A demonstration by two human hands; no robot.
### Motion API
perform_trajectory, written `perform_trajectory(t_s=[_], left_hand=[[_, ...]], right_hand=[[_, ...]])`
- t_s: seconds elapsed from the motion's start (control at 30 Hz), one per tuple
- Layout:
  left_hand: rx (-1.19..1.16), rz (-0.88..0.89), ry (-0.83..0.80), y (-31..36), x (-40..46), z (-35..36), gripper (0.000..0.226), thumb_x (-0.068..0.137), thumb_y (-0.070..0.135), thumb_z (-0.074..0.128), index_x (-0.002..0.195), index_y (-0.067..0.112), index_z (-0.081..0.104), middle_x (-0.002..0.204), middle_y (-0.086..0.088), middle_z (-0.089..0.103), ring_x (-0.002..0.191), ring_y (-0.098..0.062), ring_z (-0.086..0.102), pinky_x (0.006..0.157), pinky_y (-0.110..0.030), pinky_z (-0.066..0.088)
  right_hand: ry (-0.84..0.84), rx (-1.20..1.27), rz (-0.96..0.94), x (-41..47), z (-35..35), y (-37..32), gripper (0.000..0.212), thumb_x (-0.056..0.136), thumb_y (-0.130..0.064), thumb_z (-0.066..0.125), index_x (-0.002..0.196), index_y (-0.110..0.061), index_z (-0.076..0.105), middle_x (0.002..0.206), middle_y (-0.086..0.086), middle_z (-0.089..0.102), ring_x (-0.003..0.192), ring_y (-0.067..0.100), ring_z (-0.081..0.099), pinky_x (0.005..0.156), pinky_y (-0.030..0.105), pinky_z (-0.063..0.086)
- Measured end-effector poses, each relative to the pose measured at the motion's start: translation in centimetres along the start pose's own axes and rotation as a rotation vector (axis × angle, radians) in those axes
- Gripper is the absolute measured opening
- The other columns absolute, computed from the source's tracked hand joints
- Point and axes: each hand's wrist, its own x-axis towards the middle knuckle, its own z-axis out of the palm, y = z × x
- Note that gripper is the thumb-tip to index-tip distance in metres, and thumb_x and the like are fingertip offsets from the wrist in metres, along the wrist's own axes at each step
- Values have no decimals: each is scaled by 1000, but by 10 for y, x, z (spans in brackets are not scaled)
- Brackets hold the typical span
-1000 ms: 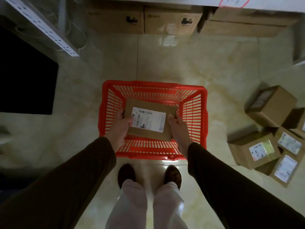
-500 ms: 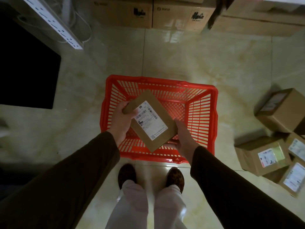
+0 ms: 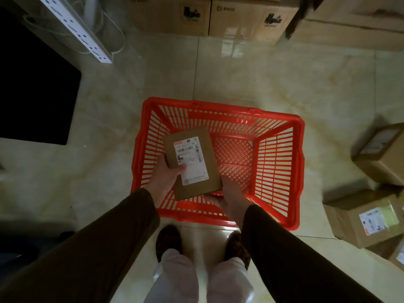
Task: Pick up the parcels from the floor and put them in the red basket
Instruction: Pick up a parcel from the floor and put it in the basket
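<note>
A flat brown parcel [image 3: 205, 154] with a white shipping label is held over the left part of the red basket [image 3: 277, 158], long side running away from me. My left hand [image 3: 164, 178] grips its left edge, thumb lying on the label. My right hand [image 3: 229, 197] holds the near right corner from below. The basket stands on the tiled floor in front of my feet, and its mesh bottom shows bare on the right side. More brown parcels [image 3: 363, 219] lie on the floor to the right.
Another box [image 3: 382, 149] sits right of the basket, near the frame edge. Large cartons [image 3: 251, 16] line the far side. A white power strip [image 3: 78, 31] and a dark panel [image 3: 35, 88] are at the left.
The parcel has been turned from lying crosswise to pointing away from me, and it sits more over the basket's left side. My left thumb now rests on the label.
</note>
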Motion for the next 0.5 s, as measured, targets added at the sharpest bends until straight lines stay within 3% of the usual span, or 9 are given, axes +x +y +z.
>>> perform_trajectory(t_s=[0.1,0.23,0.37,0.5], left_hand=[[47,5,0,-12,9,-1,66,92,8,68,145,31,36,131,7,61,123,-21,58,98,-43,52],[150,52,57,-21,22,-1,72,94,8,64,152,35,29,144,3,53,131,-22,52,109,-51,44],[264,85,107,-25,31,-3,77,95,3,60,155,31,20,150,0,44,137,-24,44,112,-51,41],[375,168,131,-28,37,-7,76,96,4,57,154,36,19,152,1,43,139,-21,43,111,-49,42]], right_hand=[[-14,-70,-2,11,10,9,26,105,-23,50,127,-16,62,117,6,72,101,21,71,76,35,64],[-22,-15,24,18,23,8,18,106,-34,48,117,-23,57,109,3,69,98,21,69,91,42,60],[-20,-74,22,35,33,9,22,106,-22,49,127,-22,52,126,7,64,105,23,66,95,44,59],[5,-200,-2,48,43,9,37,107,-25,48,144,-22,46,115,3,66,95,21,71,74,33,65]])
